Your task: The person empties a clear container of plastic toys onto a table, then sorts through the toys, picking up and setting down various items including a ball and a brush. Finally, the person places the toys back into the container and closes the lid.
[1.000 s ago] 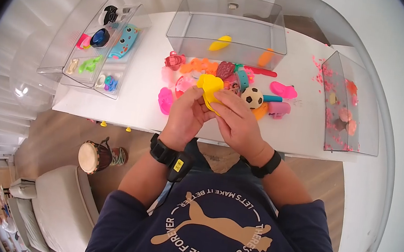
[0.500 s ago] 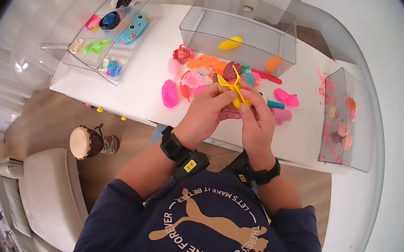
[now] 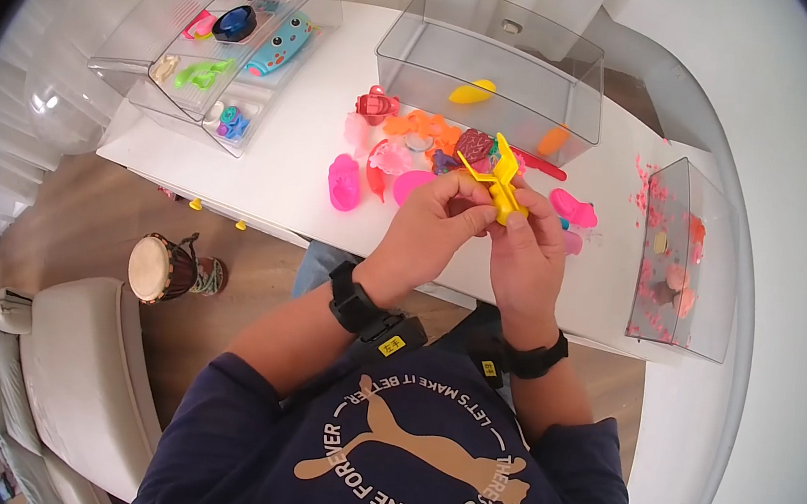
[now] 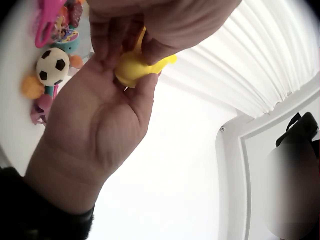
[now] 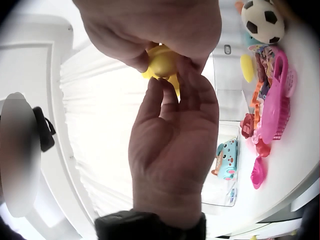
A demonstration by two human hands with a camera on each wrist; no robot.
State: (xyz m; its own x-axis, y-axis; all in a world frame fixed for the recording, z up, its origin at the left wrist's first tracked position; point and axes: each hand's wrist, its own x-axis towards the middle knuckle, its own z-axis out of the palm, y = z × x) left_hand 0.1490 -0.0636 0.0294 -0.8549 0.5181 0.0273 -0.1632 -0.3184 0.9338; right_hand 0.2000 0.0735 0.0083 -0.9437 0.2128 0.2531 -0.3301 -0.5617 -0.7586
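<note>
Both hands hold a yellow plastic toy with a rounded body and thin prongs (image 3: 504,192) above the table's front half. The left hand (image 3: 425,238) pinches its left side between thumb and bent fingers; the right hand (image 3: 529,272) grips its lower right side. In the head view the prongs point up and away from the person. The rounded yellow body shows between the fingers in the left wrist view (image 4: 131,69) and the right wrist view (image 5: 162,64). Fingers cover part of the toy.
Behind the hands lie a pink oval toy (image 3: 343,182), orange pieces (image 3: 424,126) and a red figure (image 3: 376,106). Clear bins stand at left (image 3: 142,87), back (image 3: 494,47) and right (image 3: 658,268). A soccer ball (image 4: 52,66) shows in the left wrist view.
The hands and yellow toy have moved right across the table. The toy has turned, so its prongs now stand up. The head view has also shifted.
</note>
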